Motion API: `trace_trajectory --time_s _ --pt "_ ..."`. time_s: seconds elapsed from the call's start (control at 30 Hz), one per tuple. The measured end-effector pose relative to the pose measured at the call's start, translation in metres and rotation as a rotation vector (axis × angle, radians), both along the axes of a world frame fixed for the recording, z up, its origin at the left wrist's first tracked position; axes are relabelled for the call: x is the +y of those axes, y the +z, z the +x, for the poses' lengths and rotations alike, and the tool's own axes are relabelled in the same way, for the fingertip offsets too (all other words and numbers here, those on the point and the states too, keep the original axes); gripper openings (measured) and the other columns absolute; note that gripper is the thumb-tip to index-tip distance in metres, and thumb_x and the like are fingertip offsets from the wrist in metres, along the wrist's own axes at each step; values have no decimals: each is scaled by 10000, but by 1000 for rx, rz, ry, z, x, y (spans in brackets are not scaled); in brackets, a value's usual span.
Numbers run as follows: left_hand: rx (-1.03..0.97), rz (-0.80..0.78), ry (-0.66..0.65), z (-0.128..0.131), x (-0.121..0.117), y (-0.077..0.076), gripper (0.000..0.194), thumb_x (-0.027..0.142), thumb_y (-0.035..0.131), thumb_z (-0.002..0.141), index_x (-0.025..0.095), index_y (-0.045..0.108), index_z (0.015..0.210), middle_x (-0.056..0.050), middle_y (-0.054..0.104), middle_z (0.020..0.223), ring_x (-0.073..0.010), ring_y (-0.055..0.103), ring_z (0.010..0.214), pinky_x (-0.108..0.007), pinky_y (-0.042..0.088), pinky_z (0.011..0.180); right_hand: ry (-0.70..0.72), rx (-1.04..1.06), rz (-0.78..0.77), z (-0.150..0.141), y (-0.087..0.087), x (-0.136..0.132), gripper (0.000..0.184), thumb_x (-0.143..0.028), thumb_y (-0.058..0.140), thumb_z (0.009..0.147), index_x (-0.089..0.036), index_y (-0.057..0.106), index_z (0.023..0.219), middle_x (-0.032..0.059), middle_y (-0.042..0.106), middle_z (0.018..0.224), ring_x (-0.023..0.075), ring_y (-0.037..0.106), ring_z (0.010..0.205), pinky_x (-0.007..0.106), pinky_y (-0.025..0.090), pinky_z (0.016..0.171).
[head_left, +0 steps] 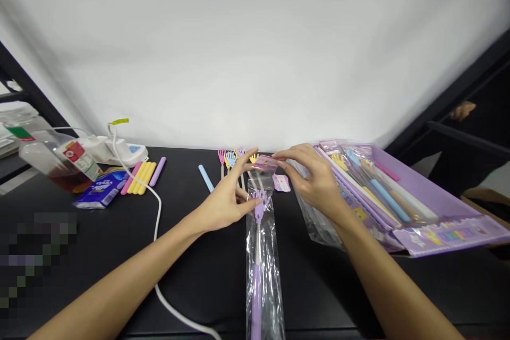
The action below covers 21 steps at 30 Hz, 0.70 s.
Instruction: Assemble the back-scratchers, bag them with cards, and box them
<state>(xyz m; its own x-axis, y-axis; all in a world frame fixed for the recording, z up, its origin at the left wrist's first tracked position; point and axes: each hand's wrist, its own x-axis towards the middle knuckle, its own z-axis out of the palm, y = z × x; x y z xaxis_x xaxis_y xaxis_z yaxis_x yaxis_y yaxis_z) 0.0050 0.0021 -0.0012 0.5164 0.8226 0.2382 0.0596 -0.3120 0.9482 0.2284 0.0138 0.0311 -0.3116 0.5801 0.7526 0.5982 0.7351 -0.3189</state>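
A purple back scratcher (257,287) lies lengthwise in a clear plastic bag (273,255) in front of me, its hand-shaped head towards the wall. My left hand (228,196) has its thumb on that head through the bag, other fingers curled beside it and the index finger stretched upward. Between the thumb and fingers of my right hand (313,175) is a small pink card (265,162) at the bag's top end. Another printed card (281,183) lies just beyond the bag. Behind my left hand are several back scratchers with colourful heads (230,158), partly hidden.
At right, a purple display box (422,180) holds bagged scratchers. Coloured handles (143,178), a blue tissue pack (101,188), a tilted bottle (59,159) and a power strip (131,154) lie left. A white cable (157,218) crosses the black table.
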Motion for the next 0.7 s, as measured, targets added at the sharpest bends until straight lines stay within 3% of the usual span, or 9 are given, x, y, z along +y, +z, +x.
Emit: trace_trajectory --time_s 0.17,0.4,0.5,0.57,0.7 --pt "1 -13 2 1 -2 1 995 202 706 849 531 94 1562 -127 356 1560 -76 669 615 -295 598 590 29 15 -83 5 -1 2 180 -166 616 948 -261 732 1046 34 737 964 217 640 938 409 496 863" --pt "-54 -37 -32 3 -4 2 997 216 713 842 517 99 1568 -145 318 1593 -68 651 603 -313 611 602 -11 26 -2 -4 -6 -1 141 -209 693 896 -263 745 1015 73 665 1024 238 635 1013 456 539 905" --pt "-70 -33 -21 2 -3 2 1003 236 723 842 519 92 1568 -148 311 1595 -69 656 614 -306 611 607 31 122 -143 -5 -10 -2 175 -264 732 864 -247 719 1038 95 627 1167 248 642 1085 433 593 879" --pt "-64 -30 -2 2 -2 2 1006 237 723 843 521 85 1568 -153 324 1585 -74 668 622 -301 608 614 76 203 -296 -5 -14 -2 271 -313 755 844 -240 685 1096 97 624 1211 229 681 1016 379 630 789" --pt "-51 -26 45 3 -3 3 993 230 729 840 519 112 1563 -154 324 1586 -73 668 605 -277 585 579 124 294 -502 -5 -23 0 357 -335 773 828 -239 637 1145 49 714 1022 179 728 800 336 631 736"
